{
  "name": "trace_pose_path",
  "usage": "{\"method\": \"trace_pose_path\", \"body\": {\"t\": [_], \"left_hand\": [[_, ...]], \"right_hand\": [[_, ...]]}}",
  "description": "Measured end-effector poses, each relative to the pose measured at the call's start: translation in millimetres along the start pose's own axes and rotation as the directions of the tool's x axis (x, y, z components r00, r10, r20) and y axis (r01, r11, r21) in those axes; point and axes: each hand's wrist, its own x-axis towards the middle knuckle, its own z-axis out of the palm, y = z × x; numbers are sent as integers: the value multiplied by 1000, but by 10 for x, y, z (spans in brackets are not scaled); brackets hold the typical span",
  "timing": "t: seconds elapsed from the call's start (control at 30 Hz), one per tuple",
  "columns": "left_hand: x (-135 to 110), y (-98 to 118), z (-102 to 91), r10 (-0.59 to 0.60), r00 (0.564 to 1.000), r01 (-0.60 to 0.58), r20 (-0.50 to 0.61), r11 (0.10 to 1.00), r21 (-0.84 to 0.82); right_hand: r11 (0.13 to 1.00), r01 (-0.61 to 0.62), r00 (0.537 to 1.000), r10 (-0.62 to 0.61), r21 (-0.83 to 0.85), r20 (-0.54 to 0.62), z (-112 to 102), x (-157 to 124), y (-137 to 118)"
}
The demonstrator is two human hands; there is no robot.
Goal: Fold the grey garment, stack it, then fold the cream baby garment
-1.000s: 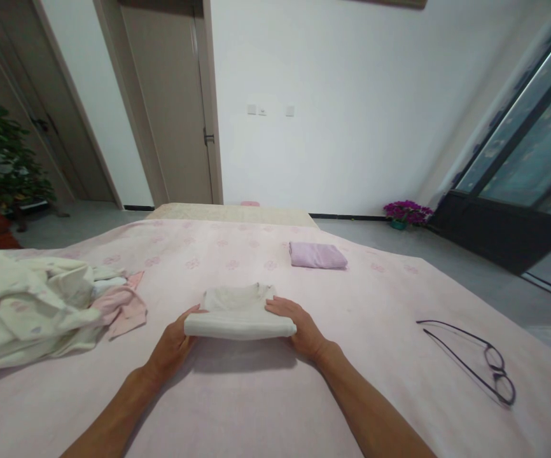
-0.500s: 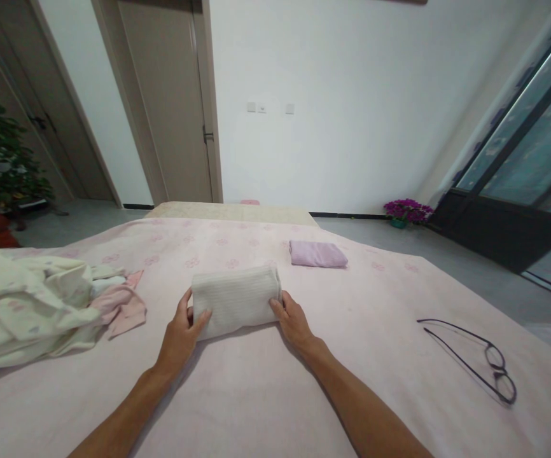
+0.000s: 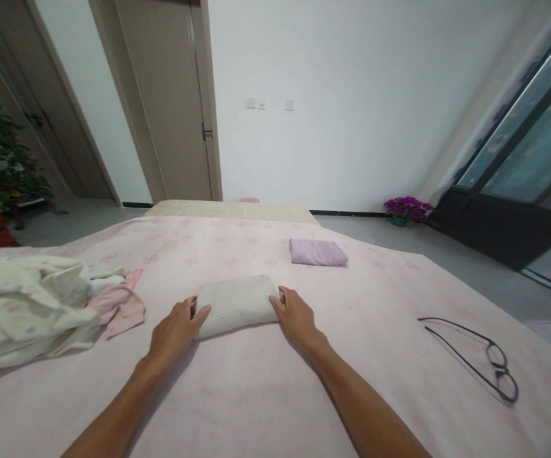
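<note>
A folded cream ribbed garment (image 3: 235, 304) lies flat on the pink bedsheet (image 3: 256, 394) in front of me. My left hand (image 3: 176, 331) grips its left end, thumb on top and fingers tucked under. At the right end my right hand (image 3: 295, 315) holds it the same way. Both hands rest on the bed.
A folded lilac cloth (image 3: 317, 252) lies farther back on the bed. A heap of cream and pink unfolded clothes (image 3: 41, 302) sits at the left. Black glasses (image 3: 483, 358) lie at the right. Doors, a plant (image 3: 3, 159) and purple flowers (image 3: 406, 210) stand beyond the bed.
The garment's near half was folded away from me over its far half, then the bundle was lowered flat on the bed. Both hands stayed at its ends.
</note>
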Motion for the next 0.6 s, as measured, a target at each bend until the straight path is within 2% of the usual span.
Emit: {"method": "trace_pose_path", "body": {"t": [0.1, 0.17, 0.3, 0.37, 0.5, 0.6], "left_hand": [[44, 14, -5, -42, 997, 50, 71, 993, -111], [81, 29, 5, -62, 991, 91, 121, 962, -256], [132, 27, 64, -36, 977, 149, 212, 821, -551], [135, 17, 109, -28, 972, 162, 233, 797, -582], [92, 55, 160, -56, 984, 144, 169, 807, -573], [17, 139, 125, -101, 974, 215, 204, 697, -684]], "right_hand": [[999, -25, 998, 23, 43, 52, 4, 24, 27], [993, -46, 995, 36, 106, 89, 5, 51, 61], [965, -77, 995, 59, 252, 80, -14, 101, 144], [967, -98, 994, 86, 235, 61, -31, 108, 175], [988, -68, 997, 61, 138, 51, -30, 87, 205], [973, -71, 997, 69, 219, 17, -18, 68, 208]]}}
